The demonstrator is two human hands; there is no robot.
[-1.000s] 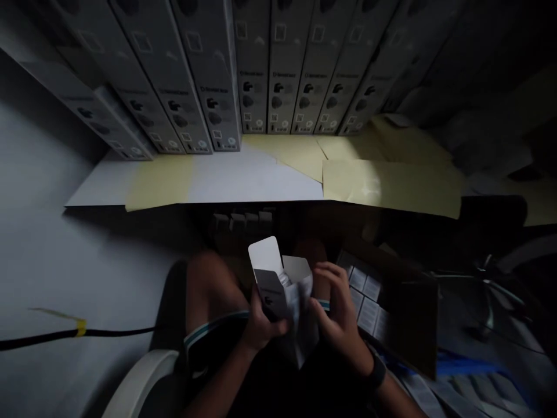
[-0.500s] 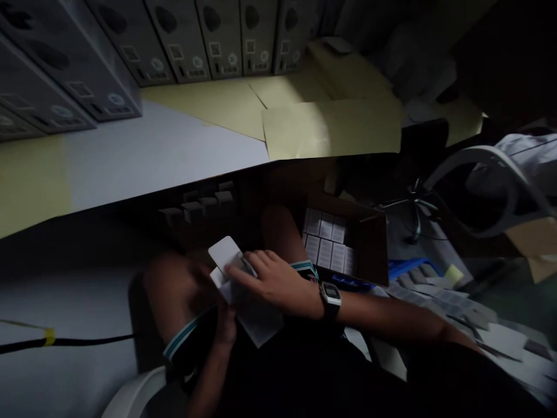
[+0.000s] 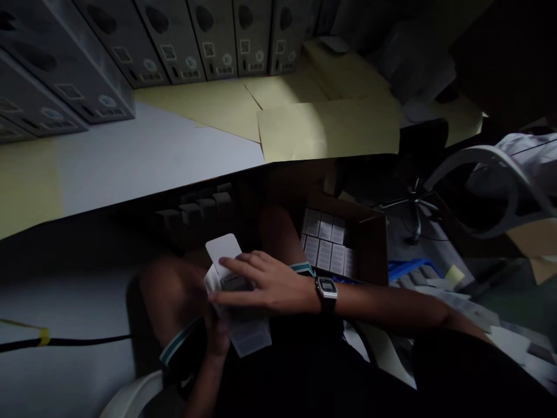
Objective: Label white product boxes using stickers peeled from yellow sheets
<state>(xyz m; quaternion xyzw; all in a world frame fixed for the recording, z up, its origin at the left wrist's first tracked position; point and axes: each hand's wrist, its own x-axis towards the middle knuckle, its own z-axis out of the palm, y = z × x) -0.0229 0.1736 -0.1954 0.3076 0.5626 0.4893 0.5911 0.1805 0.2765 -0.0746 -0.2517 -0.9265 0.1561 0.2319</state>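
Over my lap is a small white carton (image 3: 250,339) with its end flap (image 3: 223,249) raised. My left hand (image 3: 217,337) grips the carton from the left and below, its fingers partly hidden behind it. Across the carton's mouth lies my right hand (image 3: 265,284), thumb and forefinger stretched apart, touching the flap area. Between them shows a dark item (image 3: 237,283) with light lettering, seemingly inside the mouth. On my right wrist is a digital watch (image 3: 326,287).
A row of grey printed boxes (image 3: 215,40) stands on the table (image 3: 152,151), partly covered with yellow sheets (image 3: 296,130). Below, a brown cardboard box (image 3: 369,249) holds several small white cartons (image 3: 324,255). At right are a blue tray (image 3: 404,269), loose flat pieces and a white chair frame (image 3: 474,152).
My right thumb and forefinger have spread apart over the carton's mouth, exposing the dark lettered item. The carton and my left hand have shifted slightly left.
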